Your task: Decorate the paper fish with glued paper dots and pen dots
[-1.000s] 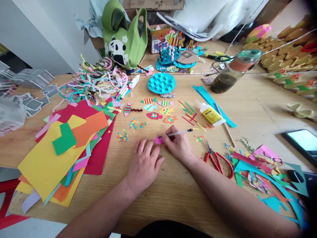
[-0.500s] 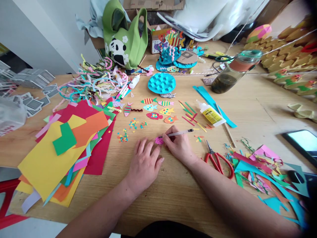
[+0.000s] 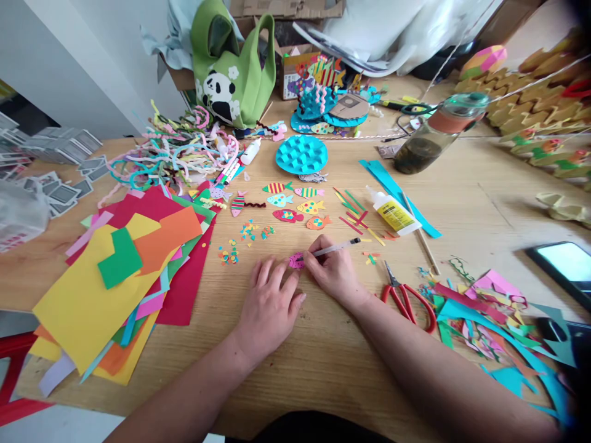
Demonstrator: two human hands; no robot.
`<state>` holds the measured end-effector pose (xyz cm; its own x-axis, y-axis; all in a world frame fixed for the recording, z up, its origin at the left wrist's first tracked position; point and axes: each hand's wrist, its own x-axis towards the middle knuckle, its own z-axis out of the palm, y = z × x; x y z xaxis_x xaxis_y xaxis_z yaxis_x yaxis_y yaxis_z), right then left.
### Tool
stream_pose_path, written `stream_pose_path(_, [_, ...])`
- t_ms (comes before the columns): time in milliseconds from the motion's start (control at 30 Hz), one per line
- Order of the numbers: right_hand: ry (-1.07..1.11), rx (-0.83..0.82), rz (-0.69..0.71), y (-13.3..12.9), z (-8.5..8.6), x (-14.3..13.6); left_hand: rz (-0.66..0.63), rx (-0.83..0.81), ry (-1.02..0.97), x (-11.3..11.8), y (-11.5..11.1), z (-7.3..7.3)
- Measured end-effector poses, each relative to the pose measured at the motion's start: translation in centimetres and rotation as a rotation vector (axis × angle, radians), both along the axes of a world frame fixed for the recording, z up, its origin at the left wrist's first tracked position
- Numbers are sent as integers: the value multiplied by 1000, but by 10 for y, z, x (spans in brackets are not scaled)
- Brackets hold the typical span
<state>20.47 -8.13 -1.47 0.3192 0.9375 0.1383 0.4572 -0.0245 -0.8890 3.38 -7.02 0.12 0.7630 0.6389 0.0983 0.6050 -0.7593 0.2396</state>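
A small pink paper fish (image 3: 296, 261) with dark marks lies on the wooden table (image 3: 286, 394) between my hands. My right hand (image 3: 333, 268) is closed around a slim pen (image 3: 336, 247), its tip hidden by the fingers at the fish's right end. My left hand (image 3: 270, 301) rests palm down with fingers spread, fingertips near the fish's left and lower edge. Several decorated paper fish (image 3: 287, 216) lie beyond. Tiny coloured paper bits (image 3: 228, 253) are left of the fish, and thin paper strips (image 3: 354, 212) are to the right.
Coloured sheets (image 3: 101, 295) and pipe cleaners (image 3: 175, 151) cover the left. Red-handled scissors (image 3: 409, 301), paper scraps (image 3: 498, 320), a phone (image 3: 563, 271), a glue bottle (image 3: 396, 212) and a drink bottle (image 3: 436, 138) stand or lie right. A blue textured disc (image 3: 301, 155) lies farther back.
The pen and the fingers of my right hand have shifted very slightly over the pink fish. My left hand has stayed in place.
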Motion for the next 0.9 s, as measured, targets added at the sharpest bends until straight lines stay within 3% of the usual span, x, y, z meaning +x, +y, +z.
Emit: stream_pose_path(900, [-36,-11,5,0,-2,0,-3,10,1,-1,-1,0])
